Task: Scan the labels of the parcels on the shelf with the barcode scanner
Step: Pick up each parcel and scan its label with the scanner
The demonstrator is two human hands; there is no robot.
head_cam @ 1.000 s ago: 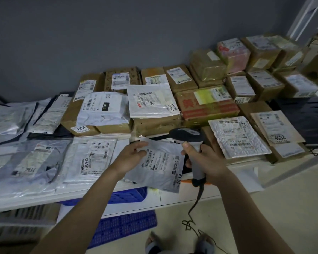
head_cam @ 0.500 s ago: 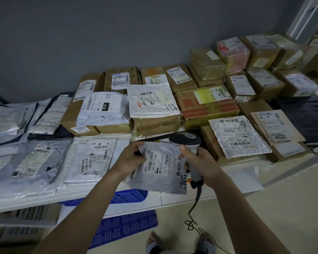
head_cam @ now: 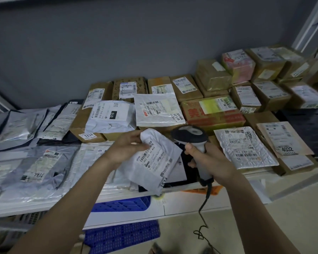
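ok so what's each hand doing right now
Left hand: pinching the white plastic mailer bag.
Right hand: gripping the grey-and-black corded barcode scanner.

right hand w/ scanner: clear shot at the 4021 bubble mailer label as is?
Probably yes. The right hand holds the barcode scanner just beside the bubble mailer, whose label lies face up with nothing covering it. The left hand holds another parcel, off to the other side.

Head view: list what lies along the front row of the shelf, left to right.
Grey mailer marked 7934 → left hand → white parcel it holds → barcode scanner → right hand → bubble mailer marked 4021 → envelope marked 4032.
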